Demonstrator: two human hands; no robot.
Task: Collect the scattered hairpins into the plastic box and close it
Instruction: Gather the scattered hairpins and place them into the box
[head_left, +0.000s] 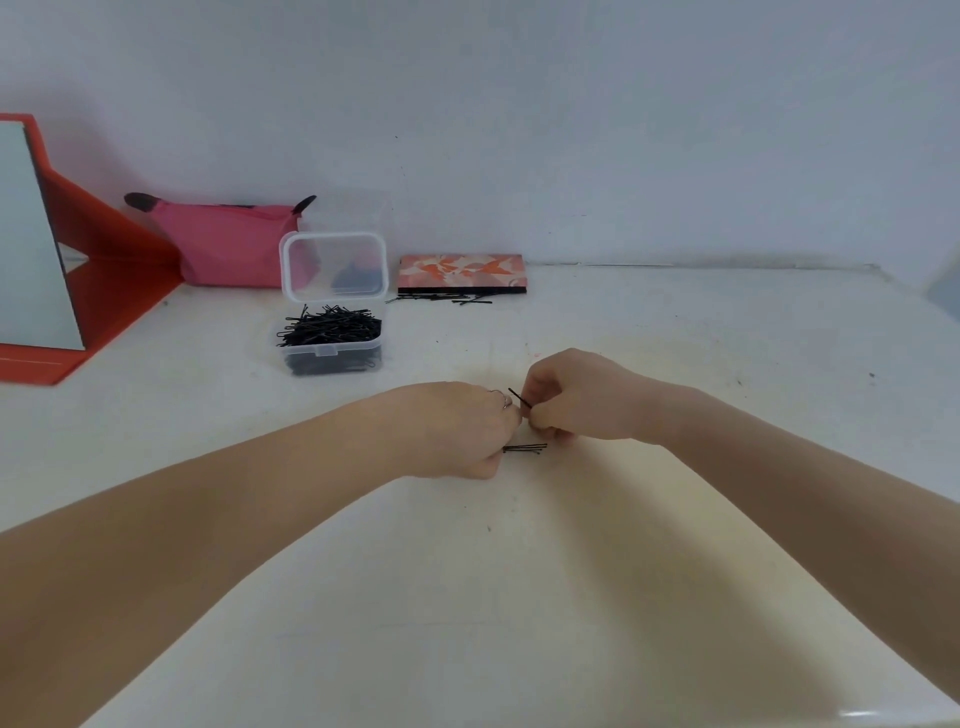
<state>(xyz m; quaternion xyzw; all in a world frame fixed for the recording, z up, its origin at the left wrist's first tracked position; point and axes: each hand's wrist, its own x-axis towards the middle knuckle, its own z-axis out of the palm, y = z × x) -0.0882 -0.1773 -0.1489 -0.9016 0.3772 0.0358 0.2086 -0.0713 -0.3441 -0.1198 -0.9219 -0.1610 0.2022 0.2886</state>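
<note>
Both hands meet at the middle of the white table. My right hand (576, 397) pinches a black hairpin (519, 398) that sticks up to the left from its fingers. My left hand (462, 431), fingers curled, holds the left ends of a small bundle of hairpins (525, 448) that lies on the table between the hands. The clear plastic box (332, 347) stands at the back left, heaped with black hairpins, its lid (333, 266) upright behind it. More loose hairpins (441, 299) lie in front of a flowered case.
A flowered flat case (462, 271) lies against the wall. A pink pouch (228, 241) sits behind the box. A red folding mirror (47, 249) stands at the far left. The white table (675, 338) ends at the wall behind.
</note>
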